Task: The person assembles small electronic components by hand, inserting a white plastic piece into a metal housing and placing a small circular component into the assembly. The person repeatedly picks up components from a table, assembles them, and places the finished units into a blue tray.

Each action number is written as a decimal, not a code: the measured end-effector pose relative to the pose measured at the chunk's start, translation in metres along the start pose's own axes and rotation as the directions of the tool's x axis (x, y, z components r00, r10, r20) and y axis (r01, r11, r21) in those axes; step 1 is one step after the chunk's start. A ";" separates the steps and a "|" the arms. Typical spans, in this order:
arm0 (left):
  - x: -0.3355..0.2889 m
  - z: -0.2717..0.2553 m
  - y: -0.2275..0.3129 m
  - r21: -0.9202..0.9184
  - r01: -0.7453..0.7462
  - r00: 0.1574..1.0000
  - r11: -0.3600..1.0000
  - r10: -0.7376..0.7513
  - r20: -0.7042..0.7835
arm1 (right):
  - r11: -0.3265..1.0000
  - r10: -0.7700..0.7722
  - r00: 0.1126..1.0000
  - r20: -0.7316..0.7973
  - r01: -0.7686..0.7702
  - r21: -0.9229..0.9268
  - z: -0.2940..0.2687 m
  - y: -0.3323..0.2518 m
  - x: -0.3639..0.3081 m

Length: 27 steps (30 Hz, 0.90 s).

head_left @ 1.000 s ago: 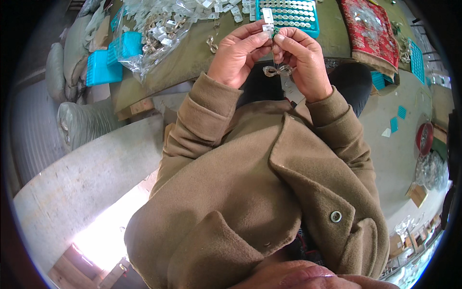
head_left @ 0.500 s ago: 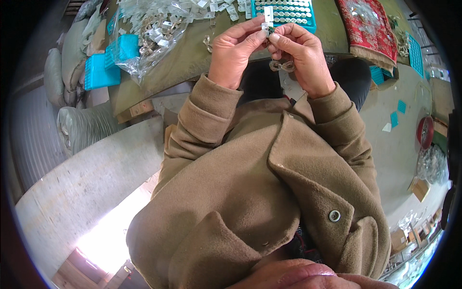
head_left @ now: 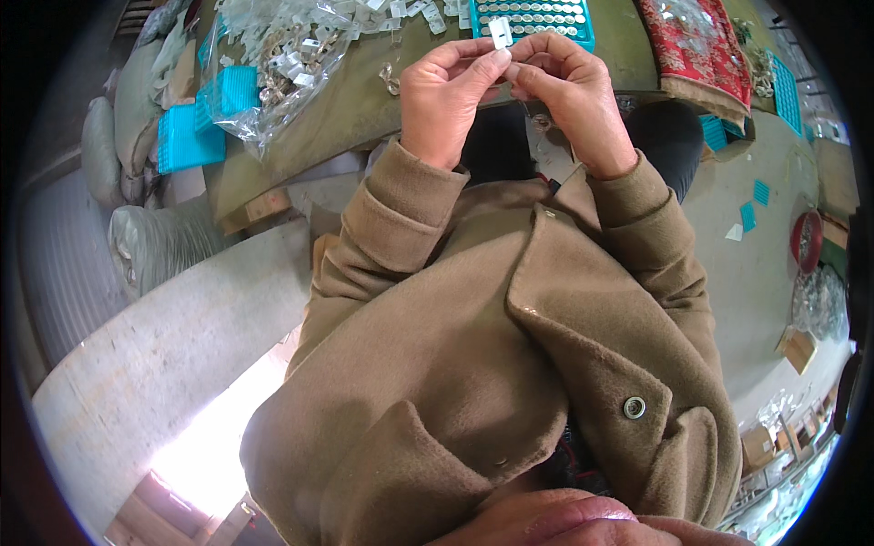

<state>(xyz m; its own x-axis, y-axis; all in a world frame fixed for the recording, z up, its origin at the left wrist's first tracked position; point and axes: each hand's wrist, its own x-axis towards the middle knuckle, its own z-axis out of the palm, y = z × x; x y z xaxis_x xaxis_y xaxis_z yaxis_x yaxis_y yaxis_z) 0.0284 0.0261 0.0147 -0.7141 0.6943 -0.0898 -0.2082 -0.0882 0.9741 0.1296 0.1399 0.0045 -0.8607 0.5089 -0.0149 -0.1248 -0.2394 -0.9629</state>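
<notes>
Over the table's near edge my two hands meet, fingertips nearly touching. My left hand (head_left: 448, 96) is closed in a pinch by a small white plastic piece (head_left: 500, 33) with a dark slot, which sticks up beyond the fingertips. Close beside it, my right hand (head_left: 574, 102) is also pinched; its fingers hide most of what is between them. Below the right fingers hangs part of a small coiled cord (head_left: 542, 122), partly covered by the hand. Just behind the hands lies a turquoise tray (head_left: 590, 36) bearing rows of small round pale pieces.
At the left, a clear plastic bag (head_left: 314, 77) holds many white pieces, with turquoise trays (head_left: 193, 136) beside it. A small coil (head_left: 390, 80) lies on the green table (head_left: 364, 109). A red patterned cloth (head_left: 701, 68) covers the right side. A red basin (head_left: 806, 241) stands on the floor.
The white piece has dropped lower and tilted between my fingertips. My right hand has turned inward over the pinch, hiding more of the hanging coil.
</notes>
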 end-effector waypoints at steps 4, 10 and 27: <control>-0.001 -0.003 0.003 -0.012 0.080 0.995 0.997 -0.080 -0.066 | 0.999 -0.028 1.000 -0.012 0.028 -0.016 0.001 -0.003 -0.004; -0.001 -0.010 0.007 -0.221 0.178 0.983 0.959 -0.184 -0.011 | 0.982 -0.037 0.999 0.002 0.036 0.187 -0.003 0.003 0.000; 0.009 -0.033 0.009 -0.618 0.435 0.888 0.655 -0.424 0.177 | 0.814 -0.432 0.888 0.157 0.459 -0.357 0.000 0.017 0.002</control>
<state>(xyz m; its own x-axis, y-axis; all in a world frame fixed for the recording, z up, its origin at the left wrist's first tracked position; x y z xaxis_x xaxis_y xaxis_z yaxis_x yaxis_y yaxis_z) -0.0018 0.0076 0.0154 -0.4278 0.7803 -0.4562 -0.8603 -0.1968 0.4702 0.1253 0.1367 -0.0120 -0.7878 0.4257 0.4451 -0.3205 0.3338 -0.8865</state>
